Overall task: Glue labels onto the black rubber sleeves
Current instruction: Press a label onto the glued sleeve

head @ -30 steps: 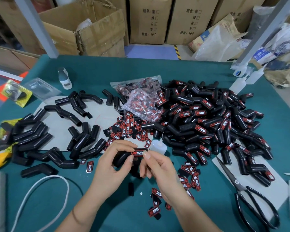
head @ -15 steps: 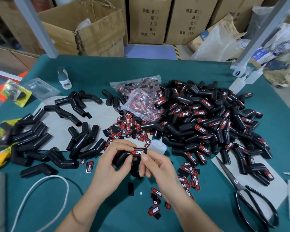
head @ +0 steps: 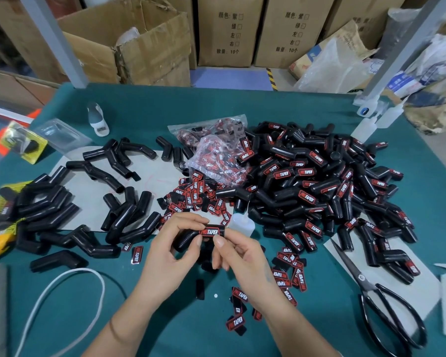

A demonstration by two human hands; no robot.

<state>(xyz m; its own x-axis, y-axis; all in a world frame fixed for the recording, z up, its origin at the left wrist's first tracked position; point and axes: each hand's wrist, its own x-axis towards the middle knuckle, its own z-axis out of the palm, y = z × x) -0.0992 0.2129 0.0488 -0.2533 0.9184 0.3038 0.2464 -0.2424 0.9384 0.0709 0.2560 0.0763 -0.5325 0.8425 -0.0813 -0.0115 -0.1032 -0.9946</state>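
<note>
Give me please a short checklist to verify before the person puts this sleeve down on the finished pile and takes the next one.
1. Label sits on the held sleeve: ok, it lies along the upper end, text readable.
2. Both hands hold the sleeve: ok, left hand grips it, right hand pinches the label end.
3. Glue has set: cannot tell.
4. Label edges lie flat: cannot tell, fingertips cover both ends.
5. Unlabelled sleeves remain within reach at the left: ok.
6. Loose labels and glue bottle are close by: ok.
</note>
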